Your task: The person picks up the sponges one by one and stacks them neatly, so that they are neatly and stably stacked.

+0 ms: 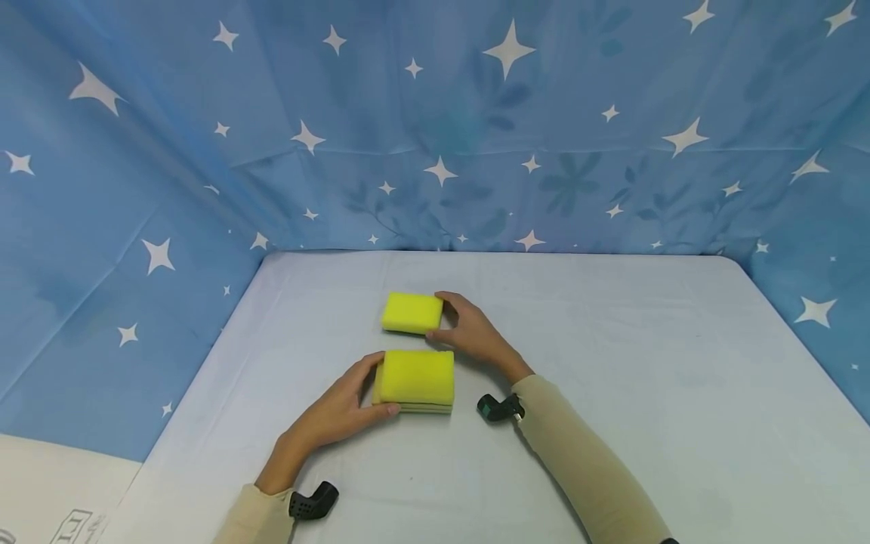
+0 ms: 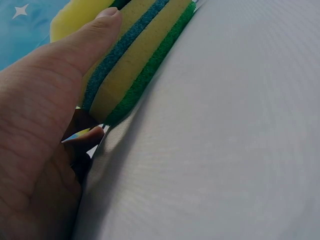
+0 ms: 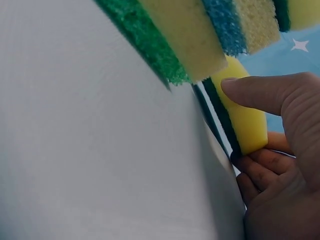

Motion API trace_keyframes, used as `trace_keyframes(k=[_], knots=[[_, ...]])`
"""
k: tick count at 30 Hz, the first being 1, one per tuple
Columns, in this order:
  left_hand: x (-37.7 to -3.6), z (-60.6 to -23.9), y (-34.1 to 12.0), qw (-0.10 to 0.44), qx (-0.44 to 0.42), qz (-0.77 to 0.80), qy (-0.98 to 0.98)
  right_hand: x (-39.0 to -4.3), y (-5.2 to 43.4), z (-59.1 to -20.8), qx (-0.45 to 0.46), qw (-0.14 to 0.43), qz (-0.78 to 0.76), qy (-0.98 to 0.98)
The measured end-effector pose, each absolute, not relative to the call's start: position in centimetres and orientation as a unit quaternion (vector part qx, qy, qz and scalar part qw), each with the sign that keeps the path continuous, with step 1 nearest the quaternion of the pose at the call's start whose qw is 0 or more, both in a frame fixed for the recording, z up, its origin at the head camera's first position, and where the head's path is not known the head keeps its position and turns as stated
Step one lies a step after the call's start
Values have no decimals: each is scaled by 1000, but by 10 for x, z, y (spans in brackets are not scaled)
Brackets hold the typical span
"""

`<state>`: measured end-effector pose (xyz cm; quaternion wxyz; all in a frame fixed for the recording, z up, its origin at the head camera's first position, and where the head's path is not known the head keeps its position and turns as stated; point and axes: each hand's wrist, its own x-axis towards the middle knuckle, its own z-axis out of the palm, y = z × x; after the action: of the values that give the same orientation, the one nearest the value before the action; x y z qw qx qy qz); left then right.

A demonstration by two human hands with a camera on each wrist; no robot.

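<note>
A stack of scouring sponges [image 1: 418, 378] lies on the table, its top one bright yellow. Left hand [image 1: 340, 412] holds the stack at its left end, thumb along the near side and fingers round the far side. In the left wrist view, the lower sponges [image 2: 132, 60] show beige foam with blue and green scouring layers, and the thumb presses on them. Behind the stack lies a single yellow sponge [image 1: 411, 312] with a dark green underside [image 3: 220, 107]. Right hand [image 1: 476, 332] grips its right end between thumb and fingers; the fingertips curl partly out of sight behind it.
Everything lies on a white-covered table [image 1: 646, 363]. A blue curtain [image 1: 448, 136] with white stars hangs along the back and both sides. Each wrist carries a small black camera, one [image 1: 314, 502] on the left and one [image 1: 499, 409] on the right.
</note>
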<state>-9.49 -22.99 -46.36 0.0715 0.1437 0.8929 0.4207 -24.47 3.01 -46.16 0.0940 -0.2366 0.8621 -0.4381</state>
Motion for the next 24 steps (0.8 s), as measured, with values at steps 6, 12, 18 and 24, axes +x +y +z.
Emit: trace_keyframes(k=[6, 12, 18, 24], knots=[[-95, -464, -230, 73, 144, 423, 892, -245, 33, -461, -239, 95, -443, 859], [-95, -463, -230, 73, 145, 419, 893, -246, 36, -457, -246, 90, -455, 851], [-95, -464, -231, 72, 146, 419, 893, -246, 41, -453, -240, 87, -470, 845], [-95, -465, -232, 69, 147, 421, 892, -247, 44, -449, -230, 91, -485, 839]])
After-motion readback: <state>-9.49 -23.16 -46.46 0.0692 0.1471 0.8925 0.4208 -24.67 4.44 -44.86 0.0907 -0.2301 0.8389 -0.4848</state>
